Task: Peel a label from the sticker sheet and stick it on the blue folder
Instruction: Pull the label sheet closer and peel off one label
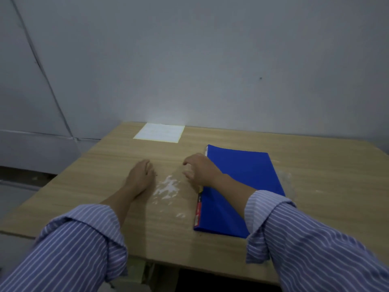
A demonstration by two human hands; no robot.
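A blue folder (242, 186) lies closed on the wooden table, right of centre, with a red and yellow strip along its left edge. The white sticker sheet (160, 132) lies flat at the table's far edge against the wall. My left hand (140, 178) rests palm down on the bare wood, left of the folder, holding nothing. My right hand (200, 168) hovers over the folder's upper left corner with the fingers curled and empty. Both hands are well short of the sticker sheet.
The wooden table (84, 186) has white scuffed patches (167, 187) between my hands and a shiny smear (287, 180) right of the folder. A grey wall (210, 70) stands directly behind the table. The table's left edge drops to the floor (16, 186).
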